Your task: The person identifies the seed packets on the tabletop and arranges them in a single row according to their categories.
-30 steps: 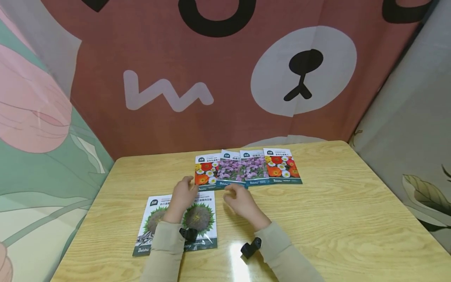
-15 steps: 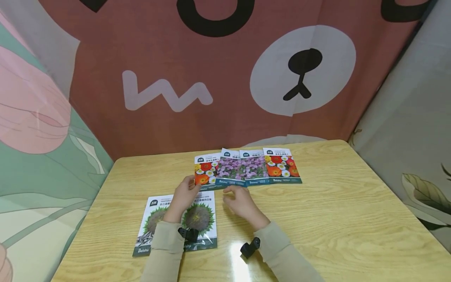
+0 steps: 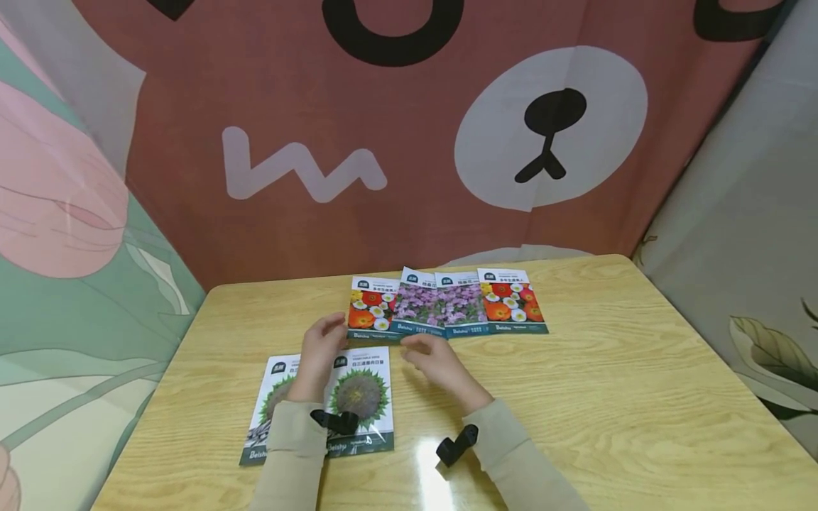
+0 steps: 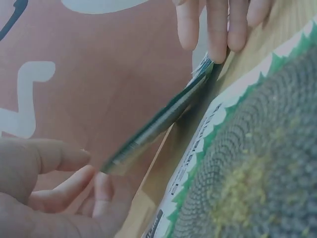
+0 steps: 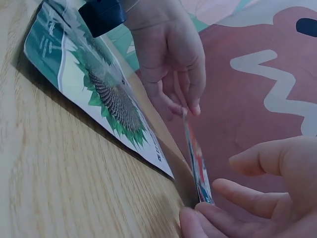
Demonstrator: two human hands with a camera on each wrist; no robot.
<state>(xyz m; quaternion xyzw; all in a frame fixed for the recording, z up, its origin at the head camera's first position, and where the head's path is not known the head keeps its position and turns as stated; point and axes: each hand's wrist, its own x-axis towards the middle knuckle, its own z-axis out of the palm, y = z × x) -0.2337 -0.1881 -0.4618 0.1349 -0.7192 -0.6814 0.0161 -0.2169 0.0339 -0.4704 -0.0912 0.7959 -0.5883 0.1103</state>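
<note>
My left hand (image 3: 322,348) is beside the leftmost flower seed packet (image 3: 371,321), which shows red, white and yellow blooms. Its loosely bent fingertips are right at the packet's left edge, seen nearly edge-on in the left wrist view. My right hand (image 3: 437,362) has its fingertips at the lower edge of the overlapping packets, thumb held apart, near a purple flower seed packet (image 3: 415,305). In the left wrist view the fingers (image 4: 218,34) of that hand hang straight at the packets' far end. Two larger sunflower seed packets (image 3: 359,397) lie under and beside my left forearm.
The row continues rightward with a second purple flower seed packet (image 3: 461,305) and another red-and-white one (image 3: 513,305). All lie near the back of the wooden table (image 3: 607,397). A reddish-brown curtain (image 3: 409,234) with a cartoon face hangs behind the far edge.
My left hand has drawn back left, its thumb coming off the leftmost flower packet's corner. That packet has shifted slightly up and left. My right hand has barely moved.
</note>
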